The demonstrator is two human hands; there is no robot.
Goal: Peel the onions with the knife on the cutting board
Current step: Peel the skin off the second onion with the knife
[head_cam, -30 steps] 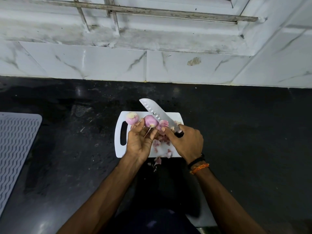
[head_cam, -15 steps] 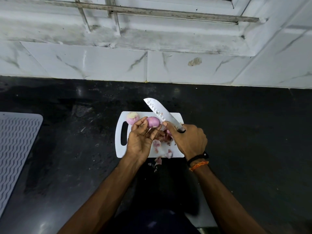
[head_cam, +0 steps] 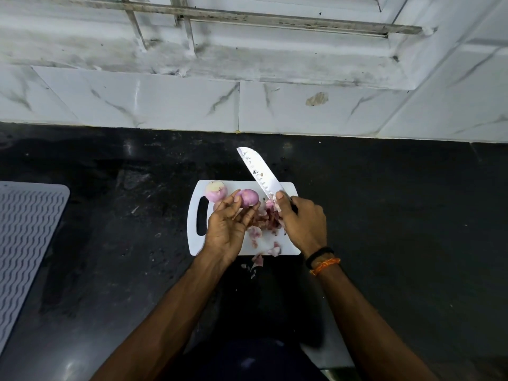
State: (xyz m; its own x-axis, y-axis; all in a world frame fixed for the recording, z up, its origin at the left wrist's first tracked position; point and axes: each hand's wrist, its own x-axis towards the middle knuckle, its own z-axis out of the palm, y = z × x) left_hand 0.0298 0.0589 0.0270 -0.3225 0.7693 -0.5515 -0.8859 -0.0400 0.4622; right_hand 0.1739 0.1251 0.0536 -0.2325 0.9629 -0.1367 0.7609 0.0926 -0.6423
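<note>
Now | knife (head_cam: 259, 173) swung up-right off onion (head_cam: 248, 198) | L hand (head_cam: 229, 226) grips onion — R hand (head_cam: 303, 224) grips knife

wall: white marble tiles (head_cam: 187, 105) | sill: barred window (head_cam: 247, 20) | counter: black stone (head_cam: 398, 215)

- Black stone counter (head_cam: 384, 215).
- White cutting board (head_cam: 286, 188) lies centre.
- Ribbed grey mat (head_cam: 24, 243) far left.
- Peel scraps (head_cam: 257, 261), apparently onion skin, by the board's near edge.
</note>
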